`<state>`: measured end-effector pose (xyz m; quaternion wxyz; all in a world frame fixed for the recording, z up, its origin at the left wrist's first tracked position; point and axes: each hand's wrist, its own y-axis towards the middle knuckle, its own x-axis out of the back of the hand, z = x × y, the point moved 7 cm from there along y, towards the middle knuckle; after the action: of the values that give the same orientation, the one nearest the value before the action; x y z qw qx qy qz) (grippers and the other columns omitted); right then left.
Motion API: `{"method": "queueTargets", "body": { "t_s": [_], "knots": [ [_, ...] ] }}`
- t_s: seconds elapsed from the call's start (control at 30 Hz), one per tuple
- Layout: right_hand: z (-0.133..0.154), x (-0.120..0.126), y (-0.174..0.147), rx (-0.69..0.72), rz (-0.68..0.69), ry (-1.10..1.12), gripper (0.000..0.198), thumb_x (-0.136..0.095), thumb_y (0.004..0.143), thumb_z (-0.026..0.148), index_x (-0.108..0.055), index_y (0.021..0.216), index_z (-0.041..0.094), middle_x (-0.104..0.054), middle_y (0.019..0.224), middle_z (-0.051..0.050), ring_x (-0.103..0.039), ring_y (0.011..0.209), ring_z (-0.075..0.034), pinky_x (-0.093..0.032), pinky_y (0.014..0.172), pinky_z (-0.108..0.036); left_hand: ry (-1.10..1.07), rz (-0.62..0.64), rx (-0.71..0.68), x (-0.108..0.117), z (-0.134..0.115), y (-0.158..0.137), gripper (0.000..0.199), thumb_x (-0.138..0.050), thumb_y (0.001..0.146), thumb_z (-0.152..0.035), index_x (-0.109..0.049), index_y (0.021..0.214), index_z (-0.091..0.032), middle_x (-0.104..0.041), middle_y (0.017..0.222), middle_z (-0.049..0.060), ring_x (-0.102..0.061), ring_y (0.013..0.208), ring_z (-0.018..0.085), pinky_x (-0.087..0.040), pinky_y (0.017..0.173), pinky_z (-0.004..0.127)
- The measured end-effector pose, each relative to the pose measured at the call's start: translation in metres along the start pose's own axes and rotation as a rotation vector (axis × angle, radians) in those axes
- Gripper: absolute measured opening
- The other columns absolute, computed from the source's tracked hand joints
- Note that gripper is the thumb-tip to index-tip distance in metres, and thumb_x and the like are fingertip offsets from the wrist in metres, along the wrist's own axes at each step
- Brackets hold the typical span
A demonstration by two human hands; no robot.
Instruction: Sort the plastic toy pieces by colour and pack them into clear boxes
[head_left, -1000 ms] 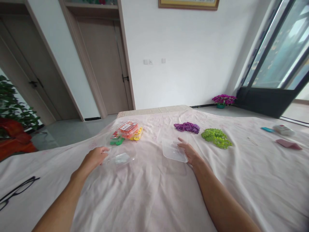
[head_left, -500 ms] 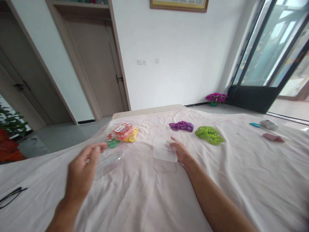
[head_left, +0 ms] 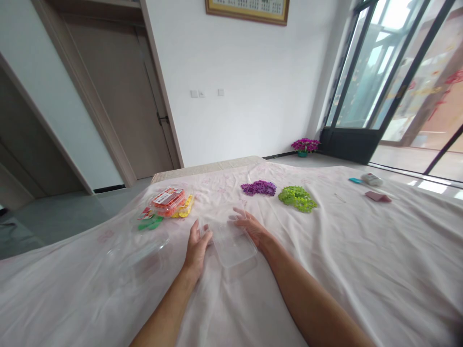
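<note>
A clear rectangular plastic container (head_left: 236,251) is between my two hands, tilted a little over the cloth. My right hand (head_left: 250,227) grips its right side, with the thumb and fingers at the rim. On the opposite edge, my left hand (head_left: 196,245) closes on the container's left side. Another clear plastic piece, a shallow lid or tray (head_left: 144,249), lies to the left of my left hand. Beyond the container are a purple beaded-looking heap (head_left: 259,188) and a bright green one (head_left: 297,198).
Back left, a clear box with orange-red contents (head_left: 168,201) is stacked by a yellow pack (head_left: 183,207) and a green piece (head_left: 150,222). At right lie a pink folded item (head_left: 378,196), a white packet (head_left: 372,179) and a blue item (head_left: 355,180) on the pinkish cloth (head_left: 354,270).
My left hand has moved right, from beside the clear lid or tray to the container's left side. The container has come closer and turned slightly. The view has shifted right.
</note>
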<state>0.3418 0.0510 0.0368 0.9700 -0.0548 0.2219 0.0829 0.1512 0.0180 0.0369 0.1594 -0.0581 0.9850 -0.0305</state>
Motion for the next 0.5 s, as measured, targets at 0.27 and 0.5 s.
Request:
{"method": "queueTargets", "body": {
  "t_s": [0.27, 0.5],
  "knots": [
    [-0.004, 0.015, -0.001, -0.11, -0.043, -0.23, 0.074, -0.083, 0.065, 0.032, -0.05, 0.131, 0.02, -0.058, 0.127, -0.011, -0.062, 0.105, -0.019, -0.055, 0.076, -0.027, 0.149, -0.289, -0.231, 0.032, 0.002, 0.013, 0.069, -0.061, 0.074, -0.019, -0.039, 0.139, -0.025, -0.056, 0.116, 0.008, -0.061, 0.1, 0.016, -0.055, 0.08, 0.027],
    [-0.009, -0.004, -0.019, -0.401, 0.301, -0.585, 0.035, -0.077, 0.067, 0.032, -0.069, 0.095, 0.013, -0.068, 0.072, -0.002, -0.064, 0.056, -0.011, -0.05, 0.049, -0.019, 0.252, -0.361, -0.182, 0.04, 0.001, 0.015, 0.065, -0.054, 0.08, -0.023, -0.032, 0.141, -0.021, -0.049, 0.127, 0.012, -0.057, 0.111, 0.019, -0.054, 0.086, 0.03]
  ]
}}
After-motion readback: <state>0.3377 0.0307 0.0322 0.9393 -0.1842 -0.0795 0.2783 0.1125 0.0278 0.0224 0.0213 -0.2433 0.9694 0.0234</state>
